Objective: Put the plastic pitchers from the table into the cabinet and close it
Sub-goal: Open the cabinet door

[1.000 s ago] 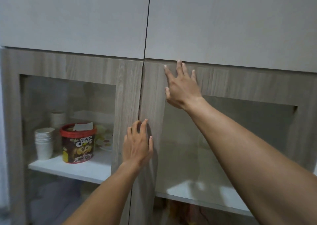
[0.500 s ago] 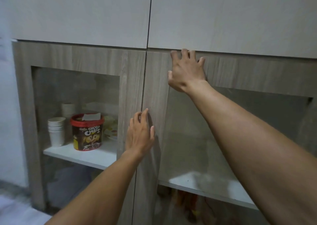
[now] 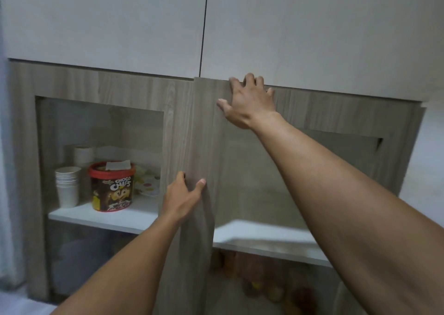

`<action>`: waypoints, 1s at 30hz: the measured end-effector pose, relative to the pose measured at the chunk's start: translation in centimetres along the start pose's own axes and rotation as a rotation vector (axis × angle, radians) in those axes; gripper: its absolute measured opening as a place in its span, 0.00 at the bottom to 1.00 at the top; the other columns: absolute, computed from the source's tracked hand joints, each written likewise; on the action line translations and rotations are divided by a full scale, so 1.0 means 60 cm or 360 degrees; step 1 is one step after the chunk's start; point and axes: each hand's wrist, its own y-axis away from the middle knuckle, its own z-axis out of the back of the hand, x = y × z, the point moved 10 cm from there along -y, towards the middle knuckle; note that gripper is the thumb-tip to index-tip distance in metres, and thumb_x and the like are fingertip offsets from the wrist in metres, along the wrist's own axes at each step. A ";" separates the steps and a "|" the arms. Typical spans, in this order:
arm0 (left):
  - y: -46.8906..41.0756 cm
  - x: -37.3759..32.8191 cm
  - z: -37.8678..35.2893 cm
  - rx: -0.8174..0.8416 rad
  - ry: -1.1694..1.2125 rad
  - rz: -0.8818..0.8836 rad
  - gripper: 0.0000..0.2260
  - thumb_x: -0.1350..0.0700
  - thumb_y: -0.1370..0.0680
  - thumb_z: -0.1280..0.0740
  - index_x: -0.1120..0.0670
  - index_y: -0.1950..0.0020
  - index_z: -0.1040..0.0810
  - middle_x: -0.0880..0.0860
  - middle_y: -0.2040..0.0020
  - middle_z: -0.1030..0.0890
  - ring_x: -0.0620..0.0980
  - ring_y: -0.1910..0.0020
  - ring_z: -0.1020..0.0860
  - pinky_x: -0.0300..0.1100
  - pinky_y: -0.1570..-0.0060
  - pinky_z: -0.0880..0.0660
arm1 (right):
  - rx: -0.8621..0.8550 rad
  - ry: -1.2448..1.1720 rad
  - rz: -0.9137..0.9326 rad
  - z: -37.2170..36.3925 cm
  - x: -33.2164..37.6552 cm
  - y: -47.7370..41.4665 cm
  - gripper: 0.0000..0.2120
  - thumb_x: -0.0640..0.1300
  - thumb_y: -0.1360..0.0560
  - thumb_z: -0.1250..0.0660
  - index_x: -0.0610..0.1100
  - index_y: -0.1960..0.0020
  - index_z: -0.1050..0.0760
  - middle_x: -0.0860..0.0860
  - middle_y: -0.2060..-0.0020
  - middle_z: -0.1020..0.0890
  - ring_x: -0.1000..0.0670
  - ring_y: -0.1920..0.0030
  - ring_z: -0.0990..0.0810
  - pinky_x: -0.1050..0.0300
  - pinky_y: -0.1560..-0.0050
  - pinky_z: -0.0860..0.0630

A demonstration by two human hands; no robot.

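Wood-grain grey-brown cabinet (image 3: 348,112) with glass-panelled doors, matte pale upper panels above. Right door (image 3: 204,132) ajar, its free edge standing proud of the left door (image 3: 134,86). Right hand (image 3: 248,103) up high, fingers curled over the right door's top edge, thumb splayed on its face. Left hand (image 3: 181,198) lower, fingers hooked round that door's vertical edge, thumb on the front. Both arms stretched forward. Behind left glass, on white shelf (image 3: 108,216): stacked white paper cups (image 3: 67,186), red-lidded brown Choco Chips tub (image 3: 111,186). No pitchers visible.
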 end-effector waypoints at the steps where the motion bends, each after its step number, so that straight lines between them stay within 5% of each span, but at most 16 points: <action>1: 0.015 0.002 0.006 0.0036 0.0006 -0.0008 0.26 0.32 0.28 0.37 0.52 0.43 0.28 0.54 0.45 0.19 0.56 0.49 0.20 0.52 0.49 0.20 | 0.0019 -0.0019 -0.0020 0.009 0.003 0.010 0.32 0.64 0.21 0.45 0.46 0.24 0.38 0.40 0.29 0.33 0.38 0.28 0.37 0.33 0.33 0.36; 10: 0.180 -0.059 0.092 -0.0071 -0.0071 -0.0269 0.16 0.40 0.25 0.33 0.52 0.53 0.28 0.51 0.58 0.20 0.53 0.61 0.23 0.44 0.62 0.28 | 0.0239 -0.0258 -0.0275 0.127 0.032 0.134 0.39 0.69 0.23 0.45 0.49 0.19 0.46 0.41 0.22 0.40 0.38 0.22 0.44 0.33 0.26 0.42; 15: 0.291 -0.117 0.125 0.0003 -0.0060 -0.0392 0.18 0.42 0.27 0.29 0.54 0.59 0.31 0.51 0.68 0.24 0.55 0.68 0.23 0.48 0.67 0.24 | 0.0244 -0.0276 -0.0370 0.212 0.047 0.224 0.41 0.70 0.24 0.43 0.53 0.19 0.51 0.42 0.22 0.41 0.39 0.22 0.44 0.36 0.25 0.40; 20: 0.384 -0.191 0.133 0.0115 -0.0069 -0.0538 0.16 0.45 0.27 0.29 0.53 0.57 0.33 0.54 0.67 0.25 0.60 0.66 0.22 0.46 0.67 0.32 | 0.0214 -0.0202 -0.0403 0.306 0.047 0.312 0.39 0.67 0.23 0.41 0.53 0.19 0.51 0.42 0.23 0.38 0.38 0.24 0.40 0.39 0.27 0.38; 25: 0.483 -0.265 0.121 0.0327 -0.0090 -0.0809 0.13 0.45 0.25 0.35 0.54 0.53 0.29 0.57 0.64 0.22 0.62 0.64 0.23 0.47 0.66 0.28 | 0.0150 -0.0014 -0.0353 0.394 0.027 0.415 0.41 0.65 0.23 0.38 0.56 0.18 0.55 0.40 0.28 0.32 0.37 0.28 0.33 0.41 0.30 0.34; 30: 0.569 -0.350 0.104 0.0460 -0.0022 -0.1085 0.09 0.47 0.22 0.37 0.50 0.56 0.32 0.49 0.67 0.29 0.49 0.71 0.32 0.42 0.71 0.39 | 0.0055 0.0108 -0.0347 0.461 0.002 0.492 0.40 0.58 0.23 0.37 0.61 0.19 0.56 0.42 0.33 0.29 0.37 0.34 0.29 0.36 0.35 0.29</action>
